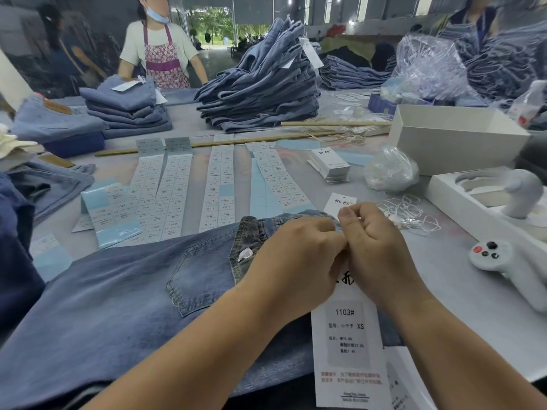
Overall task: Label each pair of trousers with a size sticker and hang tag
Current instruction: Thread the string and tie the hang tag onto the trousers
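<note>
Your left hand [299,255] and right hand [376,247] meet with fingers curled at the waistband of the jeans [133,297], pinching something there that you cannot make out. A white hang tag [347,344] marked 1103# XS lies just below them. Sticker sheets [189,190] spread farther back on the surface [461,294], loose strings [411,214] to the right.

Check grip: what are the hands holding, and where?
Both hands, left and right, pinch at the hang tag's top end, by the jeans waistband. Exact grip point hidden.
</note>
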### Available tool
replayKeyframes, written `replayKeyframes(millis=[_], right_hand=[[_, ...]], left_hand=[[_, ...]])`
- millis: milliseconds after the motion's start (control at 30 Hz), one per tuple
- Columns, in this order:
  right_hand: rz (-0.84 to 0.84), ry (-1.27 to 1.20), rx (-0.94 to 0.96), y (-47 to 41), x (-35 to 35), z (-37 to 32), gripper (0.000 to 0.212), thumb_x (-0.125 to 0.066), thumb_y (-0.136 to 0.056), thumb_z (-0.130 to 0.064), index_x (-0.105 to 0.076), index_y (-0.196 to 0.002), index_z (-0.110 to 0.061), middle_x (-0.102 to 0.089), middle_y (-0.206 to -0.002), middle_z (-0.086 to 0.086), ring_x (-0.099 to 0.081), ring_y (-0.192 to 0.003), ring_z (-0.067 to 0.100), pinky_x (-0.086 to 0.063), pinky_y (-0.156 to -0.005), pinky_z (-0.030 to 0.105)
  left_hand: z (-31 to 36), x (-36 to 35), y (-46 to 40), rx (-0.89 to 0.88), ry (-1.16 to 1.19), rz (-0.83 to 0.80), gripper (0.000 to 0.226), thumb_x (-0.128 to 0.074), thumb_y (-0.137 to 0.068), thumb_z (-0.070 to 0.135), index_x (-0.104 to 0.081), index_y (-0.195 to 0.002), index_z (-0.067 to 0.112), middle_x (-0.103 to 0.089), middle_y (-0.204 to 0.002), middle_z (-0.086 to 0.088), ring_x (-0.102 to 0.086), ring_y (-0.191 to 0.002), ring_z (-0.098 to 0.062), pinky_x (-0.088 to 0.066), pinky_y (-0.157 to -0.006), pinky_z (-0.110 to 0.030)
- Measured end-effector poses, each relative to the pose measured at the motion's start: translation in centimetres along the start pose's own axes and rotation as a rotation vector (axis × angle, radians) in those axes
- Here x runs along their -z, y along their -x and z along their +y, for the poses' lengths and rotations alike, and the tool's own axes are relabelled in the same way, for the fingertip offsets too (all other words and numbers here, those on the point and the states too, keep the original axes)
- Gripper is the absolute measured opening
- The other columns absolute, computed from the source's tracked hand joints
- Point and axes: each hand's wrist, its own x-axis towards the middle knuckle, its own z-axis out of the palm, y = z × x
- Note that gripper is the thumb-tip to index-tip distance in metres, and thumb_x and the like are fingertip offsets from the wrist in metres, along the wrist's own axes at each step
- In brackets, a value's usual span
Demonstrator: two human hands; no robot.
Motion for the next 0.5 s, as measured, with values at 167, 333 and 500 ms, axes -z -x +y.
replayKeyframes(millis=[167, 333, 500], right_hand=[[-0.016, 0.06, 0.034, 0.4, 0.7, -0.3, 0.028, -0.052, -0.096, -0.035, -0.057, -0.072, -0.022, -0.059, -0.06, -0.016, -0.053, -0.059, 0.004, -0.04, -0.057, 0.026], [-0.15, 0.189, 0.183, 1.3, 1.9, -0.7, 0.014, -0.07, -0.085, -0.023, -0.064, -0.073, -0.02, -0.065, -0.07, -0.005, -0.061, -0.066, 0.012, -0.05, -0.058, 0.032], [-0.126, 0.333, 0.294, 1.0, 2.6, -0.8, 0.017, -0.073, -0.084, -0.019, -0.067, -0.069, -0.025, -0.061, -0.07, -0.009, -0.055, -0.07, 0.008, -0.037, -0.057, 0.013]], left_hand=[[-0.7, -0.3, 0.0, 0.206, 0.149, -0.003, 0.017, -0.059, -0.089, 0.012, -0.073, -0.081, 0.009, -0.064, -0.075, 0.0, -0.056, -0.069, -0.016, -0.047, -0.065, -0.034], [-1.9, 0.3, -0.1, 0.552, 0.464, 0.024, 0.016, -0.068, -0.088, 0.017, -0.075, -0.076, 0.025, -0.072, -0.07, 0.006, -0.067, -0.069, -0.012, -0.054, -0.063, -0.031], [-2.7, 0.9, -0.1, 0.606, 0.518, 0.014, 0.016, -0.07, -0.089, 0.021, -0.073, -0.073, 0.025, -0.073, -0.071, 0.005, -0.064, -0.062, -0.008, -0.05, -0.058, -0.023]])
